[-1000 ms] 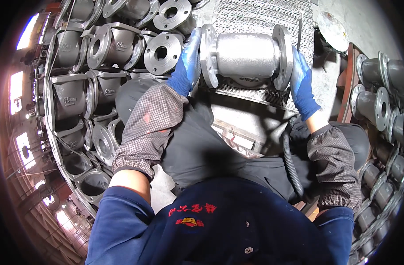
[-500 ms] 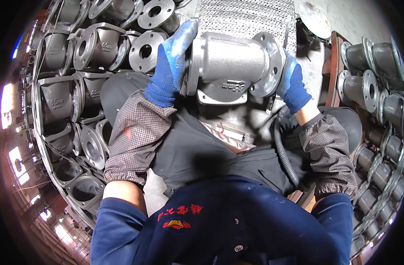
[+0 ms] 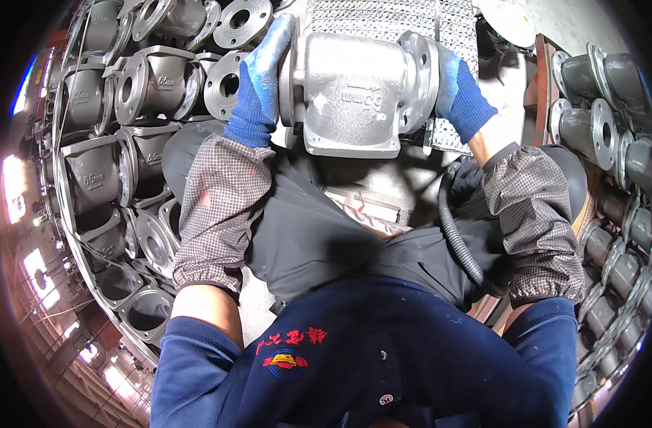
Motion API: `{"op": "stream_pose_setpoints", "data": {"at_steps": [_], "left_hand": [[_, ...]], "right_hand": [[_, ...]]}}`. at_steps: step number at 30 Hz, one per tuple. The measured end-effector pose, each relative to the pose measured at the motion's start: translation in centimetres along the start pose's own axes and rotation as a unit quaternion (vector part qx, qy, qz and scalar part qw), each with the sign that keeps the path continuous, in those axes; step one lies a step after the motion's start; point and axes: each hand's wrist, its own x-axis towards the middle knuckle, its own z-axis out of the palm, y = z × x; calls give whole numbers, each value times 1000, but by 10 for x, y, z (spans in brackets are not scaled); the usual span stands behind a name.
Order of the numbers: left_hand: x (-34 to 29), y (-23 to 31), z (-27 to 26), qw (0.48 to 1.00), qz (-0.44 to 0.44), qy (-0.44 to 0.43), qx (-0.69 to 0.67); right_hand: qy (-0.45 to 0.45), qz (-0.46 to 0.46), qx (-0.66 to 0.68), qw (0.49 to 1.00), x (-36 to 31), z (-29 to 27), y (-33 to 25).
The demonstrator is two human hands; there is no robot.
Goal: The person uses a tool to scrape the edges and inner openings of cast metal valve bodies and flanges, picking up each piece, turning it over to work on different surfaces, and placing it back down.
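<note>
Between my gloved hands is a grey cast-metal flanged valve body (image 3: 354,89), lying sideways with a round flange at each end. Its square-edged neck points toward me, and raised lettering shows on its side. My left hand (image 3: 267,78), in a blue glove, is closed on the left flange. The right flange is gripped by my right hand (image 3: 456,89), also in a blue glove; its fingertips are hidden behind the flange. Beneath and beyond the casting is a patterned metal surface (image 3: 394,16).
Similar flanged castings (image 3: 158,85) are stacked along my left. More grey castings (image 3: 586,132) stand in rows at the right, behind a reddish-brown metal edge (image 3: 542,93). A ribbed black hose (image 3: 451,232) runs by my right leg. A round pale disc (image 3: 508,23) is at the far right.
The valve body has turned about its long axis, so its neck and lettering now face up and toward me. Both hands have shifted slightly left and away with it.
</note>
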Motion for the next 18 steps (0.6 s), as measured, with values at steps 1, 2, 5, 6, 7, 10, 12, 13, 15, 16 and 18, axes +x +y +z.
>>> {"op": "stream_pose_setpoints", "data": {"at_steps": [1, 2, 5, 6, 7, 10, 12, 13, 15, 16, 18], "left_hand": [[0, -5, -1, 1000, -9, -11, 23], [-2, -10, -2, 999, -21, -19, 44], [3, 9, 3, 950, -225, 23, -214], [2, 5, 5, 913, -278, 32, -298], [2, 2, 8, 864, -330, 50, -377], [-14, -43, 7, 808, -387, 85, -436], [-17, -55, 10, 823, -368, 86, -423], [-19, -60, 11, 831, -356, 100, -416], [-10, -47, 13, 759, -419, 102, -487], [-9, -45, 14, 756, -422, 104, -489], [-12, -45, 4, 771, -388, 86, -497]], "right_hand": [[-24, -95, -143, 985, 6, -4, 7], [18, -29, -93, 995, -5, 18, -2], [30, -160, -242, 957, -12, 26, 7], [24, -247, -390, 887, -9, 18, 6], [26, -276, -488, 827, -4, 9, -1], [66, 4, -289, 955, -20, 40, -27], [59, -114, -333, 934, -33, 43, -23], [42, -142, -358, 922, -35, 42, -20], [5, -242, -453, 858, -31, 31, -11], [4, -227, -503, 834, -34, 23, -13], [18, -177, -515, 839, -42, 32, -11]]}}
